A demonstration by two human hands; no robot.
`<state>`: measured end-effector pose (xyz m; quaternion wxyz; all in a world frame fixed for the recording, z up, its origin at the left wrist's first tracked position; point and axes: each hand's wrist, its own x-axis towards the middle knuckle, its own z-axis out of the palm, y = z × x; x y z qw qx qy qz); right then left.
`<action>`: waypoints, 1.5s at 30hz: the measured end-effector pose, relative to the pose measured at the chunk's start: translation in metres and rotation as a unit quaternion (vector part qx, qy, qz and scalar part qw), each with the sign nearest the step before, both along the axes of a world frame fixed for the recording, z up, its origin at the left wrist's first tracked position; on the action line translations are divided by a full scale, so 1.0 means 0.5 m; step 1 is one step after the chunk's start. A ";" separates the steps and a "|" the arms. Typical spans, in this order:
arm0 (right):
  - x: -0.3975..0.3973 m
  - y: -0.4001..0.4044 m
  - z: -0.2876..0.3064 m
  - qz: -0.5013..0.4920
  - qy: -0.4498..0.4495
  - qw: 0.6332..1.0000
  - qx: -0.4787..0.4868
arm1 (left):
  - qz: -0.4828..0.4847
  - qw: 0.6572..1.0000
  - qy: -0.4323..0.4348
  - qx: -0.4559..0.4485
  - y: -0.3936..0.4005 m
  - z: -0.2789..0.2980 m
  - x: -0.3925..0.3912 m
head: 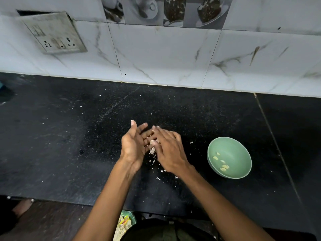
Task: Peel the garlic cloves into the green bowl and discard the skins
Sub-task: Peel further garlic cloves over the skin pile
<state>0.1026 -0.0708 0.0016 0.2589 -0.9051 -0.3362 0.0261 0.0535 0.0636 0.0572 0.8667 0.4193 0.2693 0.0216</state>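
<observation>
On the black counter [69, 145], my left hand [133, 146] stands on its edge with the palm facing right and the fingers straight. My right hand [167, 148] lies palm down beside it, fingers straight, over a small heap of garlic skins [152, 151] that shows between the two hands. Both hands touch the heap. More skin flakes [158, 178] lie scattered on the counter just in front of the hands. The green bowl [243, 148] sits to the right of my right hand, apart from it, with several peeled garlic cloves [223, 166] in its bottom.
A tiled wall with a socket plate [55, 33] rises behind the counter. A seam [276, 145] crosses the counter right of the bowl. Below the counter's front edge are the floor, a foot [22, 206] at the left, and a green-rimmed container [126, 221] holding scraps.
</observation>
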 end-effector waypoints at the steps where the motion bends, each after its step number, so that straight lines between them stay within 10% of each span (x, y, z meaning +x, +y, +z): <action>1: 0.011 -0.012 -0.007 -0.025 0.026 0.999 0.009 | -0.002 1.000 -0.015 0.020 0.003 -0.001 -0.004; 11: 0.034 -0.129 -0.060 -0.113 0.151 0.981 0.039 | -0.105 0.981 0.065 0.151 -0.049 -0.049 -0.031; 17: -0.009 -0.163 -0.097 -0.094 0.070 0.992 0.047 | -0.138 0.946 0.089 0.279 -0.089 -0.133 -0.061; 22: -0.037 -0.177 -0.129 -0.032 0.030 0.999 -0.030 | -0.229 0.762 -0.015 0.606 -0.120 -0.218 -0.112; 30: -0.028 -0.203 -0.136 -0.074 0.084 0.993 0.021 | -0.354 0.535 -0.007 0.767 -0.125 -0.270 -0.129; 39: -0.021 -0.203 -0.137 -0.143 0.166 0.964 0.149 | -0.332 0.523 0.045 0.784 -0.099 -0.265 -0.076; 45: -0.012 -0.211 -0.120 -0.179 0.176 0.949 0.190 | -0.264 0.577 -0.021 0.773 -0.120 -0.254 -0.089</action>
